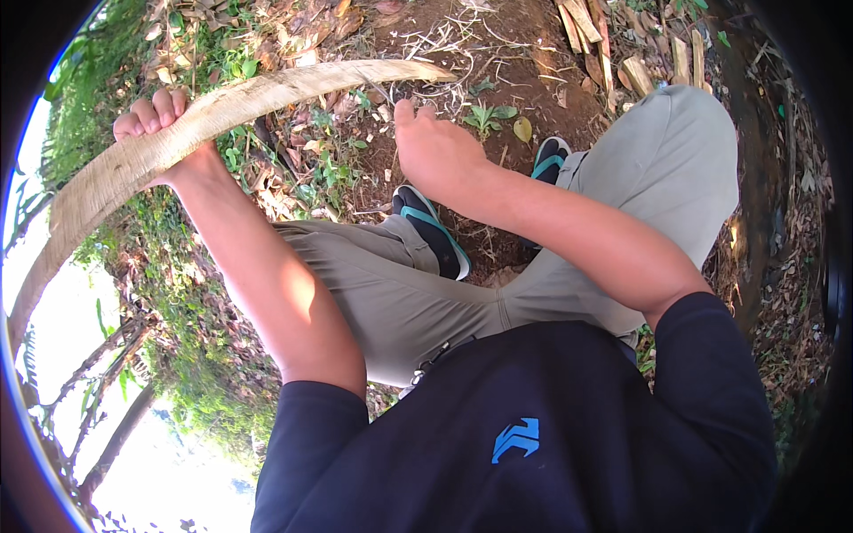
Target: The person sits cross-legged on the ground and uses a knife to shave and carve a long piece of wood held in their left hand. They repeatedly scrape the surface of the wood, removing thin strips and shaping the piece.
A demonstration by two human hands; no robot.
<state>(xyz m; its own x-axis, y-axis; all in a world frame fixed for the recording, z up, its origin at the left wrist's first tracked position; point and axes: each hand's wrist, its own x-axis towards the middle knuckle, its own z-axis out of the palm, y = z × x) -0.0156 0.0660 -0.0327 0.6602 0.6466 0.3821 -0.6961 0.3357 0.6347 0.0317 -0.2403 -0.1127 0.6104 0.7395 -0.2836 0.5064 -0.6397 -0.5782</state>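
A long, pale strip of wood (pixel 258 96) crosses the upper left, its grain and rough edges showing; it looks bent by the lens. My left hand (pixel 151 115) grips it near the middle of its visible length, fingers curled over the far edge. The strip's tapered end (pixel 435 73) reaches above my right hand (pixel 437 151), which is closed. From that fist a thin, greyish, blade-like piece (pixel 380 89) sticks out toward the strip's near edge. Its handle is hidden in my fingers, so its exact kind cannot be made out.
Brown soil (pixel 533 84) with dry leaves, pale shavings (pixel 444 35) and small green plants (pixel 487 117) lies beyond my feet. Split wood pieces (pixel 582 19) lie at the upper right. My bent knee (pixel 684 124) rises at the right, and my dark shoes (pixel 434 226) stand below my right hand.
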